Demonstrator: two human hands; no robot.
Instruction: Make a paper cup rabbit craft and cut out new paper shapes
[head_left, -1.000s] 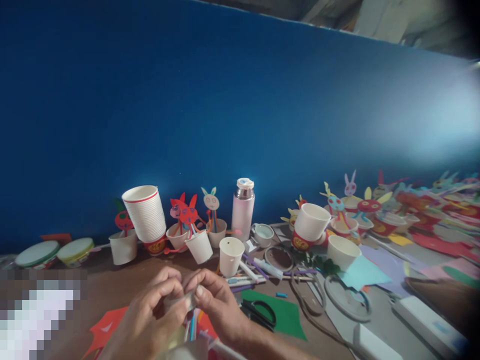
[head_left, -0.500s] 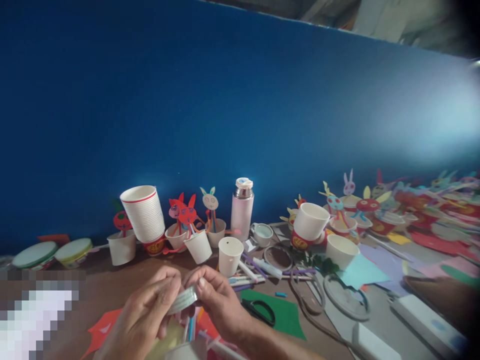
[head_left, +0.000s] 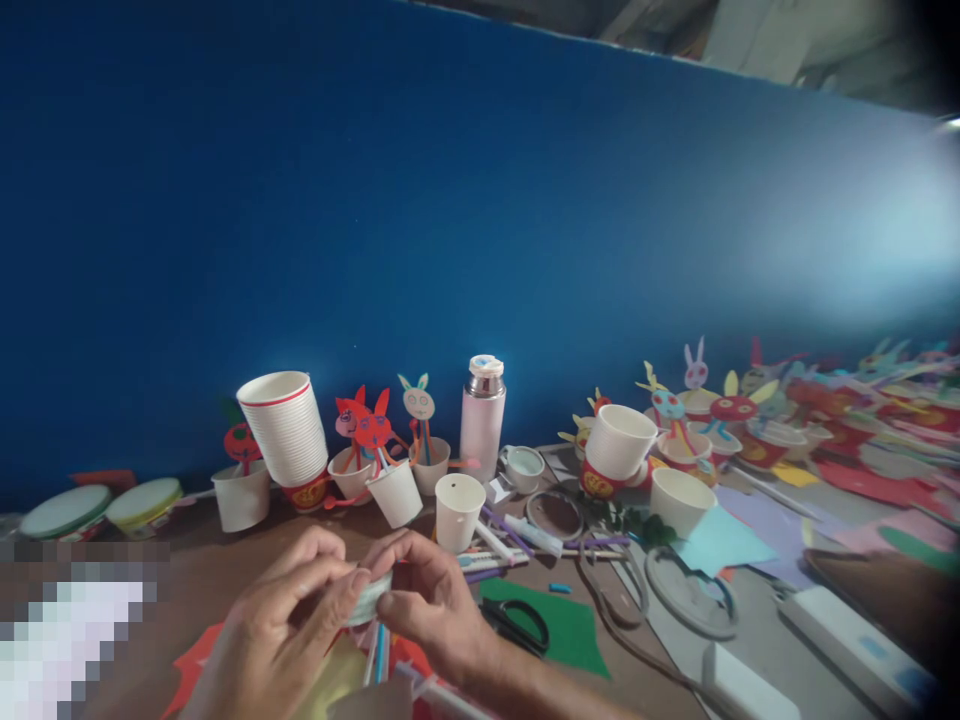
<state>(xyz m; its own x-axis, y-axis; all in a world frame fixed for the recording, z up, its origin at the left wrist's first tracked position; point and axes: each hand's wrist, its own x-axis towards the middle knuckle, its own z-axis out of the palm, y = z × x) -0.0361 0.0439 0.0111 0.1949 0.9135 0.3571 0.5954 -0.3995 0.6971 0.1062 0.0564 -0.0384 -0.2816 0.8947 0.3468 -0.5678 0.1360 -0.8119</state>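
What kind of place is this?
Probably a craft table, perhaps in a classroom or workshop; the pictures don't settle which. Signs: rabbit-faced paper figures standing in cups, a tall stack of white paper cups, and black-handled scissors on green paper.

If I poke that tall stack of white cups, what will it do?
It might tip: the stack of white cups is tall, narrows toward its red-patterned bottom and looks tilted here. It would probably feel light for its size, since the cups look like paper. Knocked over, it may slide apart, because the many rims suggest cups simply nested together.
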